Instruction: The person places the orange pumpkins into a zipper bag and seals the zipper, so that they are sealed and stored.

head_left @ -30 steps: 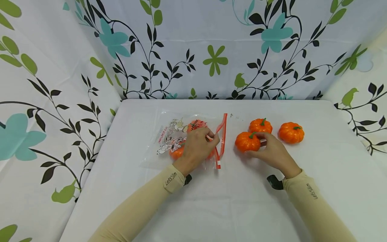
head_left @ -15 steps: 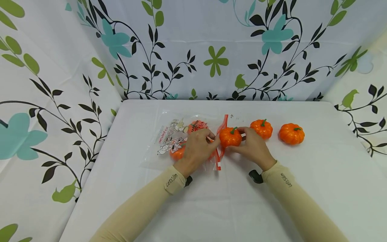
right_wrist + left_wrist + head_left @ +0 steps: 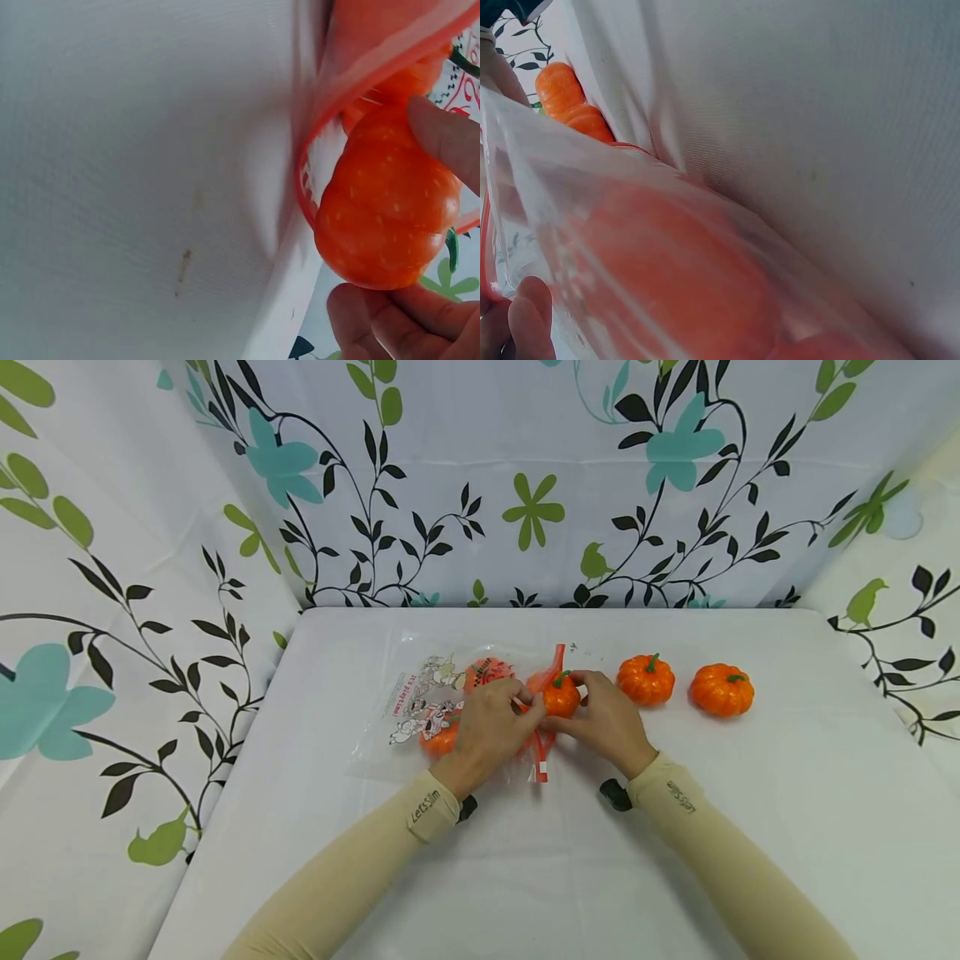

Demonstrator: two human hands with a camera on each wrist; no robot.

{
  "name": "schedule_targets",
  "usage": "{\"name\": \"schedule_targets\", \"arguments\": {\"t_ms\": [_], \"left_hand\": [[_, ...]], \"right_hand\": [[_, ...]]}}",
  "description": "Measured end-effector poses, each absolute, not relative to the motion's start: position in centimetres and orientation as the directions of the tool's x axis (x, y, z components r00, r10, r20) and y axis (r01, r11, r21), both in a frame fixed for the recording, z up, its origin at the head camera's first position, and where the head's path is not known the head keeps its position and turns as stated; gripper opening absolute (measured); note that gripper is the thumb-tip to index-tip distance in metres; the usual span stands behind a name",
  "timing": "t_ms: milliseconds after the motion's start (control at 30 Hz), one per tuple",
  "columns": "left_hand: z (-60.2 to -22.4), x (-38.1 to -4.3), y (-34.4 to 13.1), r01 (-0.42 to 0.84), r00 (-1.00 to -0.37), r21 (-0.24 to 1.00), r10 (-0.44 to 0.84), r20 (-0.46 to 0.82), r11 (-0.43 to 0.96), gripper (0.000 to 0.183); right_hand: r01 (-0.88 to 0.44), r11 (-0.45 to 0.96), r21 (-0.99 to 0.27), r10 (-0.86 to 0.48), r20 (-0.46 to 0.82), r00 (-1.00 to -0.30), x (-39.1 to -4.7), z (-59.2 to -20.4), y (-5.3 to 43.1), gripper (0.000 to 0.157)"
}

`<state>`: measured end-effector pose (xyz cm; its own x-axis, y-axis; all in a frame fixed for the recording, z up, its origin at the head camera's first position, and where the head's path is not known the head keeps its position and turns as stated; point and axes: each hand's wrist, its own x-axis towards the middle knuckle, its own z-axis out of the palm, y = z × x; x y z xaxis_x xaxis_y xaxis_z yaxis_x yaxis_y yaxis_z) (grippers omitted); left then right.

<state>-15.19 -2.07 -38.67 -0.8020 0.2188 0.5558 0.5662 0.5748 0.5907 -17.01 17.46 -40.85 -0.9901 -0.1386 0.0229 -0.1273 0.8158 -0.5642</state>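
A clear zip bag [image 3: 375, 752] with a red zip edge and printed cartoon animals lies on the table, several small orange pumpkins [image 3: 438, 742] inside it. My left hand [image 3: 491, 722] pinches the bag near its mouth, the fingers curled at the red edge. In my right hand [image 3: 607, 722] a small orange pumpkin [image 3: 561, 697] with a green stem is gripped between thumb and fingers. The right wrist view has this pumpkin [image 3: 386, 202] at the opening, within the loop of the red zip edge [image 3: 307, 150], close to another pumpkin in the bag.
Two more orange pumpkins, one nearer [image 3: 646, 680] and one farther right [image 3: 722, 690], sit on the white table [image 3: 510, 877]. A patterned curtain [image 3: 465, 460] with leaves and flowers hangs behind the table and along both sides.
The right hand has carried a pumpkin leftward, from beside the two others on the table into the bag's mouth. The left hand has kept its place on the bag.
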Motion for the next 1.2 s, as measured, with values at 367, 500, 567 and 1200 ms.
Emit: {"name": "schedule_targets", "arguments": {"t_ms": [367,500,567,1200], "left_hand": [[-38.5,-15.2,-2.0,0.574,-0.797,0.576,0.238,0.555,0.582,0.013],[-38.5,-15.2,-2.0,0.572,-0.799,0.572,0.241,0.551,0.587,0.014],[-38.6,-15.2,-2.0,0.571,-0.801,0.572,0.244,0.547,0.59,0.013],[-38.5,-15.0,-2.2,0.554,-0.818,0.58,0.26,0.514,0.598,0.013]], "right_hand": [[-0.177,0.805,-0.566,-0.169,0.068,-0.983,-17.4,-41.1,16.8,0.087],[-0.168,0.791,-0.589,-0.179,0.04,-0.983,-17.6,-41.2,16.6,0.091],[-0.154,0.778,-0.609,-0.182,0.015,-0.983,-17.6,-41.3,16.5,0.094],[-0.046,0.61,-0.791,-0.216,-0.111,-0.97,-16.8,-40.9,16.5,0.092]]}}
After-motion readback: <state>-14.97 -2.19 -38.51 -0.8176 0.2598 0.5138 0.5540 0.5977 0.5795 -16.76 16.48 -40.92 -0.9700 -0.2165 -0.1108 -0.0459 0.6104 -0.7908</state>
